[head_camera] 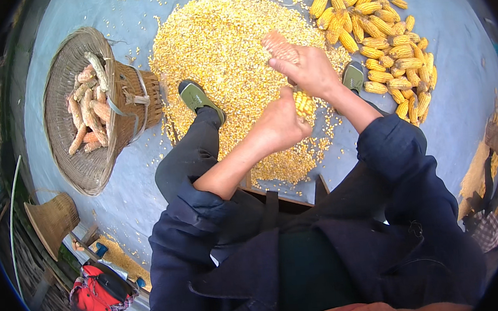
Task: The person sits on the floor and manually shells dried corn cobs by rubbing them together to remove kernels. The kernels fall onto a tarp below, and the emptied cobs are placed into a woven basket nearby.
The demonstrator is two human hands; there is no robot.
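Observation:
My left hand (279, 126) is closed around an ear of corn (304, 104) whose yellow kernels show between my two hands. In my right hand (312, 69) is a reddish, bare corn cob (280, 45), its far end pointing up and left. The two hands are close together, the right one a little higher. Below them spreads a large pile of loose corn kernels (223, 48) on a blue-grey sheet. To the right of the pile lies a heap of unshelled corn ears (398, 51).
A wide-rimmed wicker basket (113, 78) lies tipped at left, holding several bare cobs (89, 111). A smaller wicker basket (61, 218) is below it. My shoes (196, 96) flank the kernels. A person in red (95, 294) is at lower left, another person (485, 229) at the right edge.

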